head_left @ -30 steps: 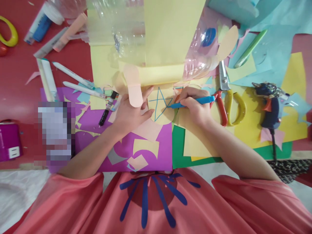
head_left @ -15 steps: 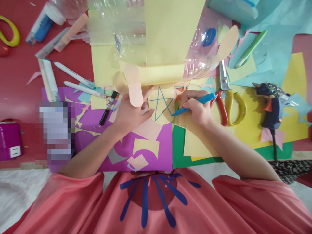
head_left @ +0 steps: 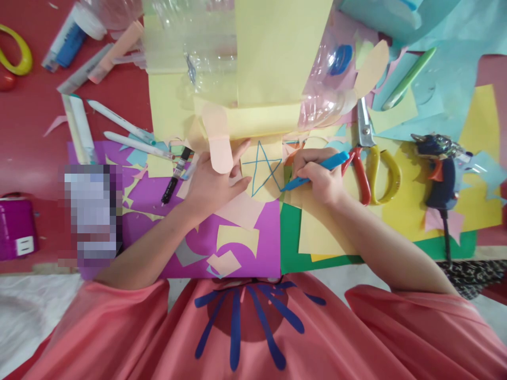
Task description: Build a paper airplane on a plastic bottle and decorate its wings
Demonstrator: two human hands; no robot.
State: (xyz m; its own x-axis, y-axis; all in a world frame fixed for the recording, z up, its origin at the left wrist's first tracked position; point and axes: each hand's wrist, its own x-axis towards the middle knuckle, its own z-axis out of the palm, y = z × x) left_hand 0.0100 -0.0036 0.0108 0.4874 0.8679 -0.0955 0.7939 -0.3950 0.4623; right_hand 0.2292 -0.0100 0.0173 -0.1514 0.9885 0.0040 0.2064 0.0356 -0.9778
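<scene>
1. Head view: the blue pen [head_left: 317,170] has moved its tip toward the yellow paper [head_left: 261,182]'s lower right edge, extending the star [head_left: 259,163].
2. Right hand [head_left: 322,177] pinches it, just right of the paper.
3. Left hand [head_left: 212,182], thumb and forefinger wide, touches the paper's left edge.

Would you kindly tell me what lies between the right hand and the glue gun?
In the head view, scissors with one red and one yellow handle lie between the right hand and the glue gun, with yellow paper beside them.
</scene>
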